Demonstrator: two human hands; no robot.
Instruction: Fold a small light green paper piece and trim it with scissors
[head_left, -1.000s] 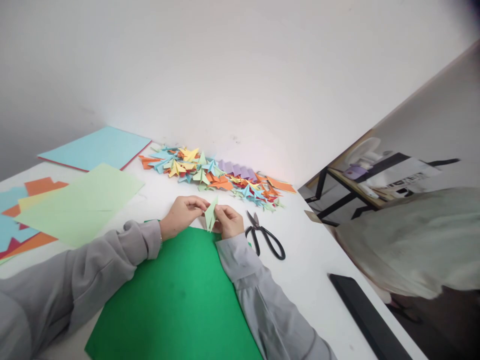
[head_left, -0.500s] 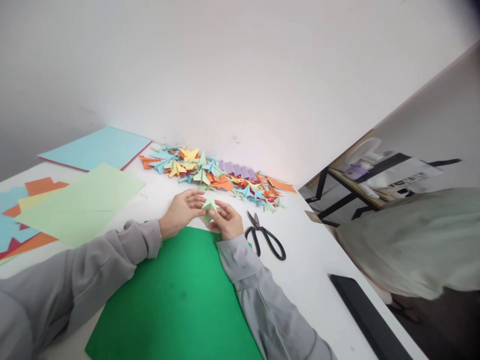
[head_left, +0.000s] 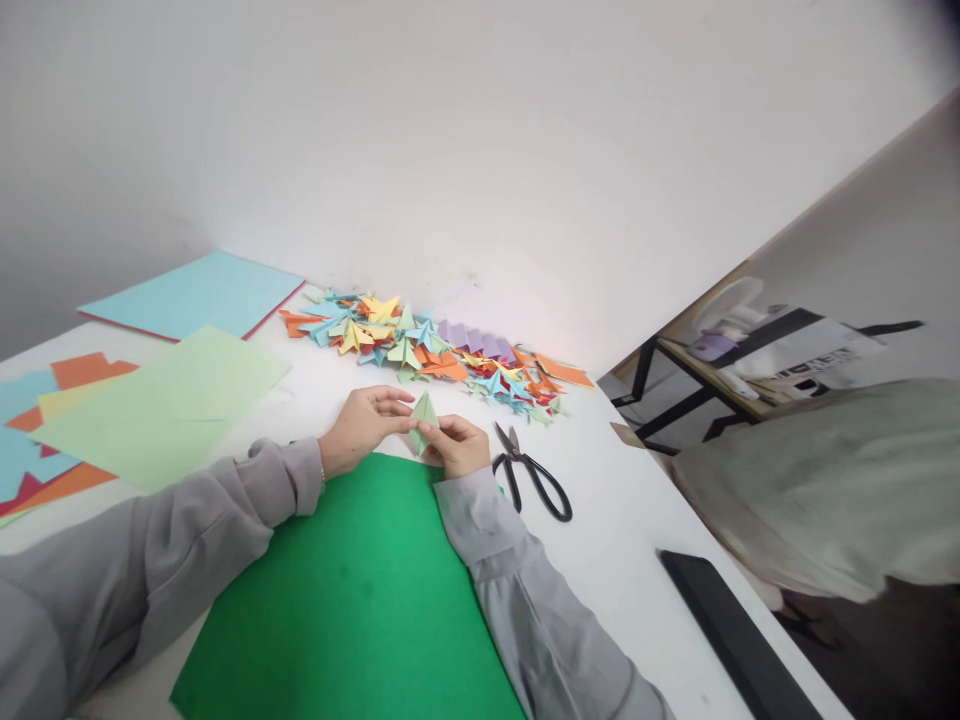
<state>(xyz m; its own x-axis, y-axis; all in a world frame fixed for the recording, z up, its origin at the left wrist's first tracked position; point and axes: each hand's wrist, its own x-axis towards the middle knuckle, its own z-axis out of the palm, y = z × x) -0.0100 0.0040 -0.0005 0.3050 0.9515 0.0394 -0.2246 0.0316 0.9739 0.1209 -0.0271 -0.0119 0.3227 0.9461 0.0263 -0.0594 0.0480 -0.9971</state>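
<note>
A small folded piece of light green paper (head_left: 425, 412) is held up between both hands, its pointed end upward. My left hand (head_left: 366, 428) pinches its left edge with thumb and fingers. From the other side, my right hand (head_left: 459, 444) grips the paper with thumb and fingertips. Below the hands lies a large green sheet (head_left: 360, 590), partly under my forearms. Black-handled scissors (head_left: 525, 472) rest just right of my right hand, blades apart and pointing away.
Behind the hands, many small folded paper planes (head_left: 405, 350) are piled along the wall. A light green sheet (head_left: 172, 400) covers coloured scraps (head_left: 82, 372) at left, near a blue sheet (head_left: 195, 295). A black bar-shaped object (head_left: 727, 630) lies at the table's right edge.
The folded paper has turned between my fingers, from a broad, spread shape to a narrow upright diamond. My right-hand fingers have drawn back slightly to the right.
</note>
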